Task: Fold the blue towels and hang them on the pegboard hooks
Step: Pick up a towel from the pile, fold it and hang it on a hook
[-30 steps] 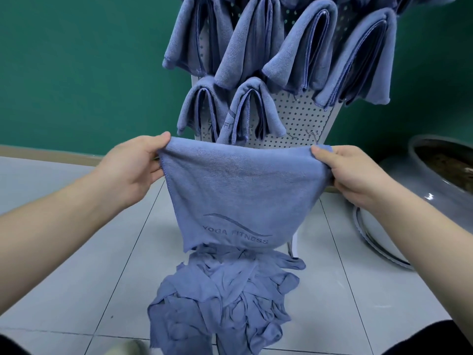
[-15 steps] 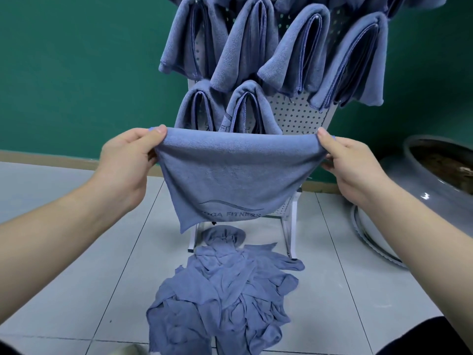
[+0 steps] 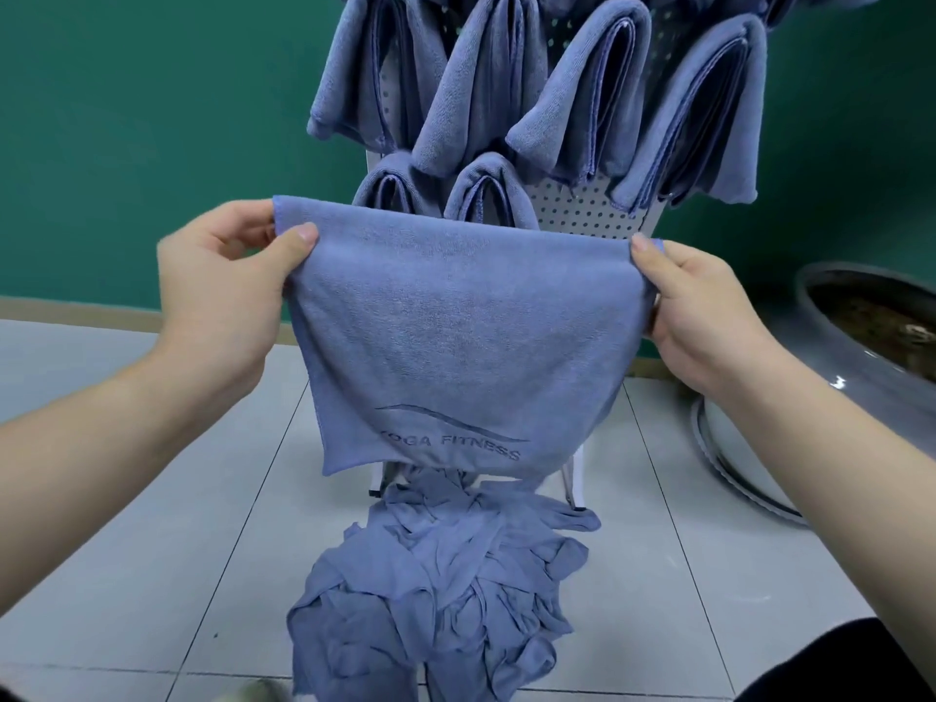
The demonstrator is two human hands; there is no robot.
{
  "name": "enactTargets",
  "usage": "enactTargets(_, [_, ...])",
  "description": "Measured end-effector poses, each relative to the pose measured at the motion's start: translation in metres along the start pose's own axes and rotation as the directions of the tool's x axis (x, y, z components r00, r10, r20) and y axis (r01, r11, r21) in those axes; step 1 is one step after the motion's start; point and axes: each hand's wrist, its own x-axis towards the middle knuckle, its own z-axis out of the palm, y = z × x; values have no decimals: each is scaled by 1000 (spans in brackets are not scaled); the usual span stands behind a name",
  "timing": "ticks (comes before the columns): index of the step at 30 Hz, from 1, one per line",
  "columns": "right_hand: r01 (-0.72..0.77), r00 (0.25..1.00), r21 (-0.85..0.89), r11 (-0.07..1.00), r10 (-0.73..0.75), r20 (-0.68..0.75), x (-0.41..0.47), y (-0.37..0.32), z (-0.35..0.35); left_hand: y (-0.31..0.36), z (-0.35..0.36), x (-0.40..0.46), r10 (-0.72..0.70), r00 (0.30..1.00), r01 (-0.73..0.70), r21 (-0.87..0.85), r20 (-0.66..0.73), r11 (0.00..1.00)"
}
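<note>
Blue towel (image 3: pixel 466 342) held up flat at its top two corners, hanging in front of the pegboard (image 3: pixel 582 210), "YOGA FITNESS" and a wave line stitched near its lower edge. Folded blue towels (image 3: pixel 582 93) draped over hooks in two rows on the white perforated board. Crumpled heap of blue towels (image 3: pixel 435 590) on the tiled floor below, at the board's feet.

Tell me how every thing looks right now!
Held towel: hangs spread out, top corners pinched by both hands.
Left hand: pinching the left corner.
Right hand: pinching the right corner.
Towel pile: crumpled on the floor.
Hung towels: folded, draped on the pegboard.
Pot: upright on the floor, open top.
</note>
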Motion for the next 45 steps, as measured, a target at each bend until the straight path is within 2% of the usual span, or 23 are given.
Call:
enactTargets(5, [13, 998, 25, 1000, -14, 55, 0, 0, -1, -3, -5, 4, -16, 1000, 15, 71, 15, 997])
enactTargets(8, [8, 999, 7, 1000, -8, 40, 0, 2, -1, -5, -6, 9, -170, 982, 164, 77, 80, 983])
enactTargets(10, [-4, 1000, 5, 1000, 4, -3, 3, 5, -3, -7, -8, 14, -326, 922, 302, 139, 210, 943])
enactTargets(13, [-64, 998, 0, 998, 64, -23, 9, 12, -10, -12, -14, 17, -481, 780, 407, 260, 401, 876])
enactTargets(16, [-206, 978, -15, 978, 206, 24, 12, 22, -15, -18, -18, 16, -568, 682, 485, 297, 461, 823])
enactTargets(19, [-326, 943, -69, 943, 329, 46, 13, 31, -18, -24, -20, 17, -614, 641, 498, 359, 460, 789])
enactTargets(21, [-372, 925, -87, 924, 377, 50, 14, 35, -19, -26, -19, 18, -618, 659, 478, 396, 428, 784])
enactTargets(27, [-388, 918, -157, 908, 396, 26, 8, 41, -2, -28, -10, 13, -529, 808, 373, 473, 257, 799])
enactTargets(32, [-417, 906, -127, 900, 423, 26, -5, 41, 20, -30, 0, 4, -444, 886, 331, 487, 135, 808])
enactTargets(37, [-438, 898, -35, 898, 440, 32, -28, 36, 49, -27, 12, -9, -396, 906, 282, 485, 150, 828])
enactTargets(45, [-378, 920, 49, 925, 368, 136, -59, 33, 84, -25, 34, -40, -332, 899, 170, 471, 285, 866])
